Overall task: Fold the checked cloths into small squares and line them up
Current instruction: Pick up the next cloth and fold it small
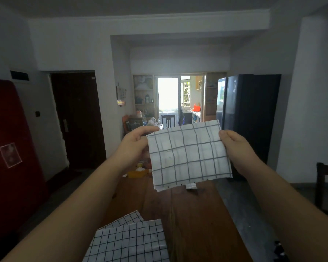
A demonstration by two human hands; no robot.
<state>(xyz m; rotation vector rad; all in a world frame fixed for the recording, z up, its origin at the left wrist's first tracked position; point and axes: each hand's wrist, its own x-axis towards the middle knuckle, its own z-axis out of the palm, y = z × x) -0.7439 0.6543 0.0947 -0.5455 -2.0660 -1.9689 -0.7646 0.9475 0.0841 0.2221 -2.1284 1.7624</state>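
Held in the air at centre frame, above the wooden table (195,220): one folded checked cloth (189,154), white with wide grey grid lines, hanging in layers with a small tag at its lower edge. Left hand (135,146) pinched closed on the cloth's upper left corner, thumb on top. Right hand (237,148) closed on the upper right edge, fingers behind the fabric. Cloth slightly tilted, right corner higher than left.

Lying flat on the table at lower centre of the frame: two finer-checked cloths (129,241), overlapping, partly covered by the left forearm. Yellow box (137,173) and small clutter at the table's far end, below the left hand. Dark refrigerator (250,114) at right of frame.
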